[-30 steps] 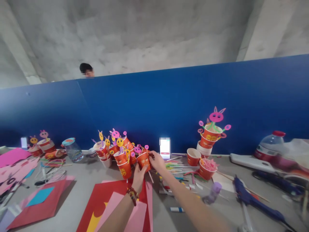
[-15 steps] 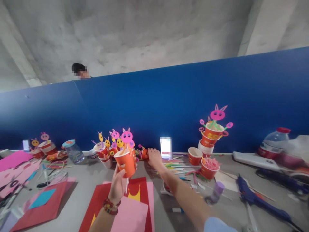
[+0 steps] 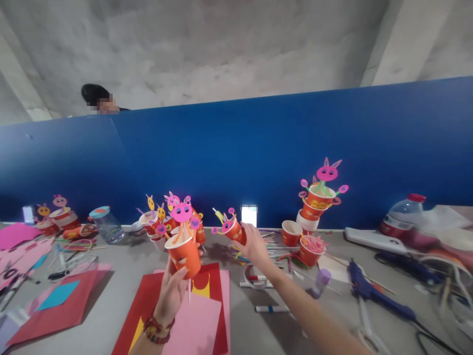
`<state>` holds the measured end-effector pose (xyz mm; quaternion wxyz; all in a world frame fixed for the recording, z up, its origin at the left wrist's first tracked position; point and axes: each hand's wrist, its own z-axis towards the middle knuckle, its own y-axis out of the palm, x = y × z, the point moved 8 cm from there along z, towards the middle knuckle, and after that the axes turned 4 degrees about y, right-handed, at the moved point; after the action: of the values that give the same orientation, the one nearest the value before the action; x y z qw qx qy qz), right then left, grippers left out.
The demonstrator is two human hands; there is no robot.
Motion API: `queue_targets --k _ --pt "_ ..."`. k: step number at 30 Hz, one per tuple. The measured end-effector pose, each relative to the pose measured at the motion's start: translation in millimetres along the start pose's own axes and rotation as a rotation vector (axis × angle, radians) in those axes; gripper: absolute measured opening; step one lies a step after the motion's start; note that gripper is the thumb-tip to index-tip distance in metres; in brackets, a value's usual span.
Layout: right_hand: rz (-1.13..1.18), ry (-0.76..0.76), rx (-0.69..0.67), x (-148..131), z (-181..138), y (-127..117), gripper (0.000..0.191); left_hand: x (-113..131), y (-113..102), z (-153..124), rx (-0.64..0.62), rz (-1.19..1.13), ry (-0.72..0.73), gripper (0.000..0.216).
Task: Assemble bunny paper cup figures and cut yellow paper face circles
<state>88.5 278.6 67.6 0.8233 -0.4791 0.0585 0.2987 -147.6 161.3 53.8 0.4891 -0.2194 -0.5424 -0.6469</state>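
Observation:
My left hand [image 3: 172, 291] is wrapped round an orange paper cup [image 3: 185, 259], from which a pink paper bunny face [image 3: 182, 212] and small round pink pieces rise on orange stems. A white stick shows below this cup. My right hand [image 3: 254, 244] grips a second orange paper cup [image 3: 233, 231], tilted to the left, with pink paper pieces and pale straws at its mouth. Behind the left cup stand several decorated paper cups [image 3: 150, 222] with yellow and pink faces. Below my left hand lie red paper [image 3: 136, 305] and pink paper [image 3: 197, 320].
On the right are a stack of decorated cups [image 3: 310, 214], a cup of pink paper scraps [image 3: 312, 251], a blue glue gun [image 3: 380, 296], scissors and a purple glue stick [image 3: 321, 283]. Straws, markers and a lit phone [image 3: 249, 216] lie mid-table. A blue partition [image 3: 236, 158] rises behind.
My right hand has lifted the second cup off the table, and its mouth with the pink pieces now shows. My left hand with its cup has shifted slightly left and down in view.

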Motion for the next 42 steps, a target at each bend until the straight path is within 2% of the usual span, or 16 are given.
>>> queue_targets --k 5,7,10,15,17,19,24,29,31,35,39,42 --pt "0.245 -0.117 0.038 -7 -67 -50 0.056 -6 10 -23 -0.092 -0.02 -0.057 0.054" --pt "0.258 -0.178 0.058 -9 -88 -67 0.055 -9 11 -33 -0.095 -0.024 -0.074 0.053" --pt "0.123 -0.263 -0.006 -10 -104 -81 0.056 -13 10 -42 -0.062 -0.02 -0.084 0.053" --pt "-0.228 -0.424 -0.093 -16 -109 -93 0.056 -20 0 -51 0.047 0.075 -0.151 0.061" --pt "-0.29 -0.52 -0.099 -23 -111 -96 0.053 -22 -4 -54 0.068 0.119 -0.166 0.062" --pt "-0.302 -0.534 -0.106 -25 -112 -98 0.053 -22 -8 -57 0.085 0.149 -0.16 0.062" --pt "-0.167 -0.279 -0.124 0 -107 -103 0.057 -19 -11 -62 0.093 0.242 -0.154 0.058" --pt "0.048 -0.015 -0.061 36 -123 -108 0.057 -30 -17 -68 0.083 0.361 -0.274 0.059" --pt "0.162 0.085 -0.071 47 -138 -106 0.06 -35 -21 -70 0.074 0.415 -0.31 0.056" --pt "0.389 0.295 -0.115 56 -181 -98 0.059 -39 -17 -73 -0.057 0.467 -0.323 0.057" --pt "0.574 0.509 -0.084 57 -229 -85 0.063 -39 -14 -78 -0.112 0.447 -0.332 0.064" --pt "0.693 0.594 -0.094 52 -257 -72 0.065 -38 -12 -80 -0.142 0.447 -0.295 0.066"
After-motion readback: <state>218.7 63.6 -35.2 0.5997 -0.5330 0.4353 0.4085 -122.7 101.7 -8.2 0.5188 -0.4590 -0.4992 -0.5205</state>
